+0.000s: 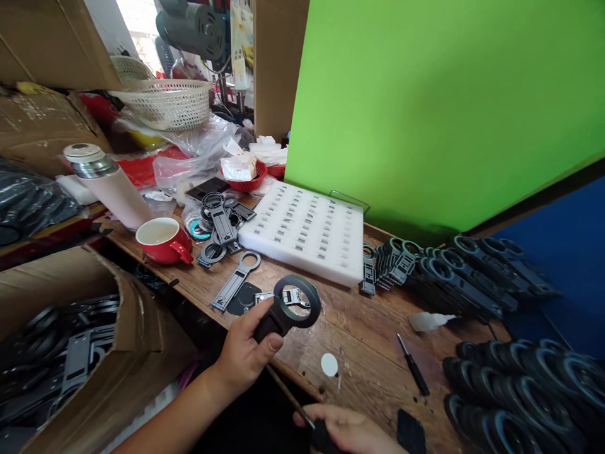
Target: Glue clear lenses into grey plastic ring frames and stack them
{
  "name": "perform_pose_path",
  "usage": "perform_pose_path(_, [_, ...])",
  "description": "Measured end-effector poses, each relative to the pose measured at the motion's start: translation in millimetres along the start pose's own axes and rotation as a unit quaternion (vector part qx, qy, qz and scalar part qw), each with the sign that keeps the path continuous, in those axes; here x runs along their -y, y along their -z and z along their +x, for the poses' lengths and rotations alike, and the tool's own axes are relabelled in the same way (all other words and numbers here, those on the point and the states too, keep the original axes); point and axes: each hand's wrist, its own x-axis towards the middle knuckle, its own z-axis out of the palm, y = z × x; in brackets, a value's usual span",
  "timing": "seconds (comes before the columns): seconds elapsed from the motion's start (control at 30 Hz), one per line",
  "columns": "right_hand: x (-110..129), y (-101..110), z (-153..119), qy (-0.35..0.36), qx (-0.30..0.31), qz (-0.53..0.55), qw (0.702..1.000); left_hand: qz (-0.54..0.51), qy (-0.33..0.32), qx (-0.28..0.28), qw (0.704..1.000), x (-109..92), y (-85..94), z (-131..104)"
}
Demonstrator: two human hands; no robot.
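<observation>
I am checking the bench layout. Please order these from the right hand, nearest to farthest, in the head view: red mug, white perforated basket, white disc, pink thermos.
From the right hand:
1. White disc, just beyond it.
2. Red mug, farther left.
3. Pink thermos, farther left still.
4. White perforated basket, back left.

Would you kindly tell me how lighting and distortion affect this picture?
In the head view, the bright background at upper left is washed out; a soft shadow darkens part of the green panel; the pale flask leans, probably through wide-angle distortion; the black ring-ended part in the left hand looks fairly sharp.
</observation>
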Motion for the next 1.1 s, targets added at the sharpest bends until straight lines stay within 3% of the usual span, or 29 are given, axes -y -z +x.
perform_pose_path(0.13, [15, -6, -5, -0.016, -0.060, -0.137, 0.989, 0.020, 0.050, -0.049, 0.997, 3, -5.2, -8])
perform_pose_path(0.27, [21, -15, -4, 0.002, -0.078, -0.262, 0.962, 0.036, 0.072, -0.073, 0.994, 12, -6.3, -10])
perform_pose_path(0.57, [28, -23, 1, 0.113, -0.108, -0.516, 0.842, 0.022, 0.080, -0.081, 0.993, 12, -6.9, -7])
perform_pose_path(0.7, [35, -28, -2, 0.102, -0.086, -0.567, 0.813, 0.021, 0.081, -0.078, 0.993, 12, -8.6, -7])
perform_pose_path(0.8, [33, -27, -1, 0.105, -0.106, -0.592, 0.792, 0.023, 0.092, -0.077, 0.993, 16, -9.8, -6])
perform_pose_path(0.87, [32, -24, 0, 0.113, -0.118, -0.573, 0.803, 0.034, 0.107, -0.071, 0.991, 21, -10.7, -2])
perform_pose_path(1.0, [35, -19, -1, 0.019, -0.092, -0.409, 0.908, 0.059, 0.155, -0.040, 0.985, 26, -11.4, 12])
perform_pose_path(1.03, [36, -18, -3, 0.002, -0.086, -0.388, 0.918, 0.075, 0.158, -0.032, 0.984, 25, -10.5, 16])
perform_pose_path(1.1, [34, -16, -8, 0.024, -0.103, -0.431, 0.896, 0.132, 0.147, -0.011, 0.980, 23, -7.1, 23])
